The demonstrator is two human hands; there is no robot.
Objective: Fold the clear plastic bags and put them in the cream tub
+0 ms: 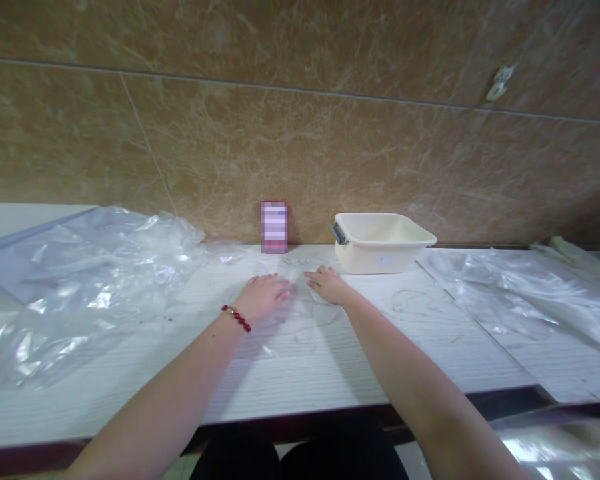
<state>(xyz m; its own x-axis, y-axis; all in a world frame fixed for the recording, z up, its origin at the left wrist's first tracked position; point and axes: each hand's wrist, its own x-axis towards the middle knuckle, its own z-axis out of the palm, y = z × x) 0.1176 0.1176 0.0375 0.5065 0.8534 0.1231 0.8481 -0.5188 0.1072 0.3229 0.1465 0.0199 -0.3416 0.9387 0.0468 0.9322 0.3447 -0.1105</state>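
Observation:
A small, thin, clear plastic bag (293, 333) lies flat on the white wood-grain tabletop in front of me, its outline faint. My left hand (264, 297), with a red bead bracelet (237, 318) at the wrist, rests palm down on the bag's left side, fingers stretched out to the right. At the bag's upper right edge is my right hand (327, 285), its index finger extended to the left and the other fingers partly bent. I see nothing gripped in either hand. The two hands are a short gap apart.
Behind my hands, a phone-like pink item with a blurred front (275, 228) leans on the brown tiled wall. A cream plastic bin (380, 257) with a grey handle stands right of it. Crumpled clear plastic (110, 267) covers the left; more plastic sheeting (525, 287) lies right.

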